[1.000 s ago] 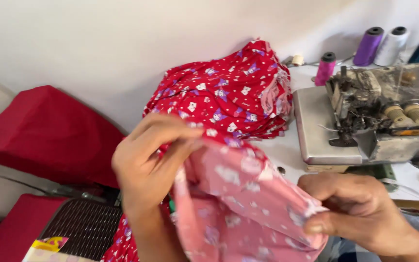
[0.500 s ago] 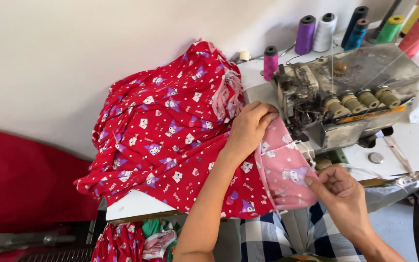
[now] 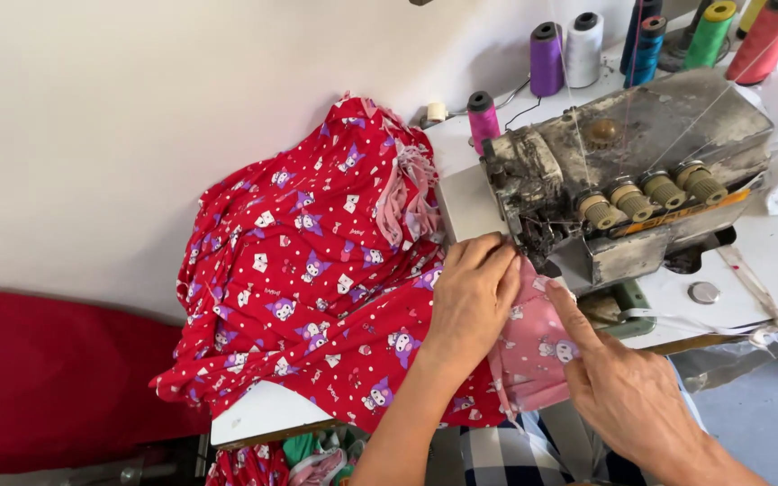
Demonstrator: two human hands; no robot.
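My left hand (image 3: 472, 290) lies flat on a pink printed piece of fabric (image 3: 533, 355), pressing its top edge against the front of a worn grey overlock sewing machine (image 3: 628, 171). My right hand (image 3: 619, 382) rests on the same pink piece from the right, index finger stretched toward the machine's needle area. The pink fabric hangs down off the table edge over my lap. Left of the machine sits a heap of red cartoon-print fabric (image 3: 308, 270) on the white table (image 3: 263, 414).
Several thread cones stand behind the machine: purple (image 3: 547, 58), white (image 3: 584, 47), blue, green and red, and a small magenta spool (image 3: 482, 117). A red cushion (image 3: 56, 378) is at lower left. A white wall rises behind the table.
Both hands have carried the pink piece from in front of me up to the machine's front. The view has swung right and closer to the machine.
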